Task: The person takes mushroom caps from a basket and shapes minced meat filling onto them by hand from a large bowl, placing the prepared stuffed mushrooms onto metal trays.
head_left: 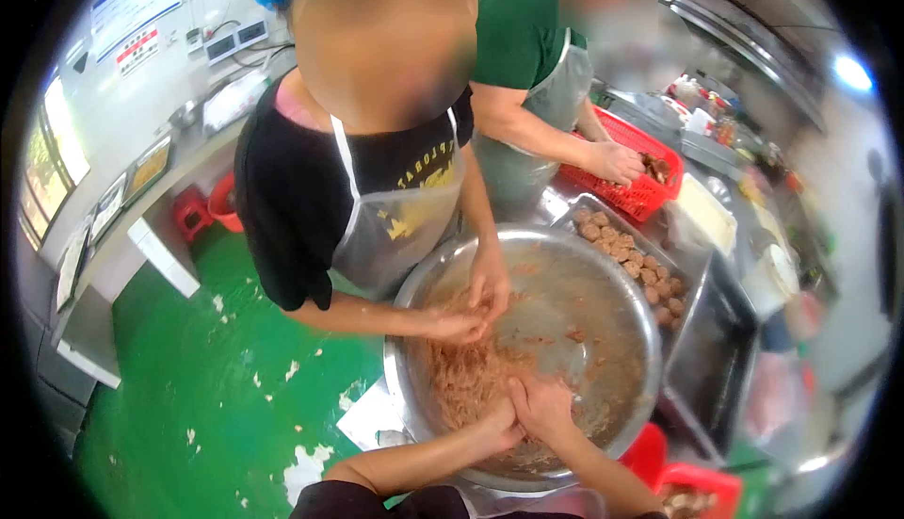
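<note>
Over the near side of a large steel bowl (648, 368), my left hand (502, 425) and my right hand (544, 408) are pressed together, fingers closed. Whatever lies between my palms is hidden. Pinkish minced meat mixture (463, 378) fills the bowl's left side, just beyond my left hand. Smears and small bits of it cling to the bare metal on the right. Across the bowl, a co-worker's two hands (471, 321) are also held together above the meat.
A steel tray of meatballs (629, 253) stands beyond the bowl to the right. Nearer is a dark metal tray (713, 359). Another person in green reaches into a red basket (650, 201). A red container (702, 486) sits at lower right. White scraps (306, 470) litter the green floor.
</note>
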`<state>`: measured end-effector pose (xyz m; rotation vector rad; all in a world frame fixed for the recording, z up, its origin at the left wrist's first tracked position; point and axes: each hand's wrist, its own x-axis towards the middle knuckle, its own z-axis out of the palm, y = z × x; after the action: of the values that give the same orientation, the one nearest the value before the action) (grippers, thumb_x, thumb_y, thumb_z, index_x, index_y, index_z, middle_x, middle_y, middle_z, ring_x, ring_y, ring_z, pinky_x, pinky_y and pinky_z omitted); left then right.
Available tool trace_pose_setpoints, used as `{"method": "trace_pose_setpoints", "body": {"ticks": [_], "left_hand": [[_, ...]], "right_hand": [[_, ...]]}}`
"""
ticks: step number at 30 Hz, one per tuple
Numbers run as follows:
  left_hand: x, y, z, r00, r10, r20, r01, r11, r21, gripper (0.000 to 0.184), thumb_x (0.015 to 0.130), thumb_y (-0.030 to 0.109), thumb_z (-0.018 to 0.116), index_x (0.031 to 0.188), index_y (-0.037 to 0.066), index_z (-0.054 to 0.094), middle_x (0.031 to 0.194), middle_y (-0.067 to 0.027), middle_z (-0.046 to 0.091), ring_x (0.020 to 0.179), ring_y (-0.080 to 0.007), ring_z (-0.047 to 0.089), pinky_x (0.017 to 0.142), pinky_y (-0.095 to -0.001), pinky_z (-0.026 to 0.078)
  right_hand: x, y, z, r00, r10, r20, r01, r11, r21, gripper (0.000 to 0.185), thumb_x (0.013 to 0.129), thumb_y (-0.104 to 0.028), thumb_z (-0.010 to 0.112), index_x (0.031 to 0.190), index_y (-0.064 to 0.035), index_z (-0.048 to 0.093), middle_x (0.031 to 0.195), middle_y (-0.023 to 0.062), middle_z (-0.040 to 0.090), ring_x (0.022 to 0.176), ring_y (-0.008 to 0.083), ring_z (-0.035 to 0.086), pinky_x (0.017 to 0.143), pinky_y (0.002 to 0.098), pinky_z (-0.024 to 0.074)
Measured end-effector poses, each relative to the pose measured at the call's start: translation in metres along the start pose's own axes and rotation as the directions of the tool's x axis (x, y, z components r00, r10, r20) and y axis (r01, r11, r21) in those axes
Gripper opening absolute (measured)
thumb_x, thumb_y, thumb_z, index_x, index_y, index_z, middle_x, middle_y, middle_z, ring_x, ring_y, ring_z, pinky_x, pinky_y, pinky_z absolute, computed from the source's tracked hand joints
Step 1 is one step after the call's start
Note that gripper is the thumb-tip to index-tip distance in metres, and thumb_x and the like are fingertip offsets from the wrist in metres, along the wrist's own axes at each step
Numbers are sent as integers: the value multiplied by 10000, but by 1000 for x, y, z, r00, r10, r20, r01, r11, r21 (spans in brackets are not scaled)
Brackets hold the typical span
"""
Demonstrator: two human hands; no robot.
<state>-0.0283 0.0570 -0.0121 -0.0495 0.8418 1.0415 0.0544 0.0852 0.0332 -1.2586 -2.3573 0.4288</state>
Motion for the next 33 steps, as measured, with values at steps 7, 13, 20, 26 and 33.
{"method": "trace_pose_setpoints", "body": {"ticks": [7,13,20,26,33], "left_hand": [[12,5,-8,996,49,-71,-51,998,-28,190,919,199,436,1052,94,521,979,-48,587,869,-170,588,715,-329,525],[15,-7,4,999,-19,-32,24,986,164,228,943,226,382,1084,126,530,1013,-25,585,892,-146,587,754,-300,524],[1,-10,19,995,66,-68,-66,998,-1,423,933,502,300,1179,205,472,1140,31,532,1026,-157,522,848,-327,465],[-6,-16,9,993,111,52,-111,994,5,577,898,601,220,1234,185,435,1205,1,509,1035,-186,530,817,-351,472],[-34,-14,46,987,-18,158,-27,959,282,717,855,672,140,1280,156,398,1210,-43,523,1088,-225,520,850,-432,461]], "right_hand": [[8,30,1,975,-218,47,204,956,209,275,855,-257,489,1069,-115,586,992,117,614,898,307,584,795,415,456],[-3,56,-10,941,-337,1,324,906,273,382,870,-264,469,1217,-108,501,1150,147,554,1022,328,541,865,424,434],[-3,67,-17,922,-316,222,240,919,313,443,874,-338,458,1233,-80,482,1184,157,539,1049,334,536,862,428,438],[-16,59,-39,862,-501,74,487,860,150,523,803,-393,567,1229,-101,485,1186,104,538,1026,303,548,812,427,463],[-41,66,-84,855,-465,232,439,885,156,567,712,-343,670,1200,-126,481,1089,75,531,953,272,571,713,387,502]]}}
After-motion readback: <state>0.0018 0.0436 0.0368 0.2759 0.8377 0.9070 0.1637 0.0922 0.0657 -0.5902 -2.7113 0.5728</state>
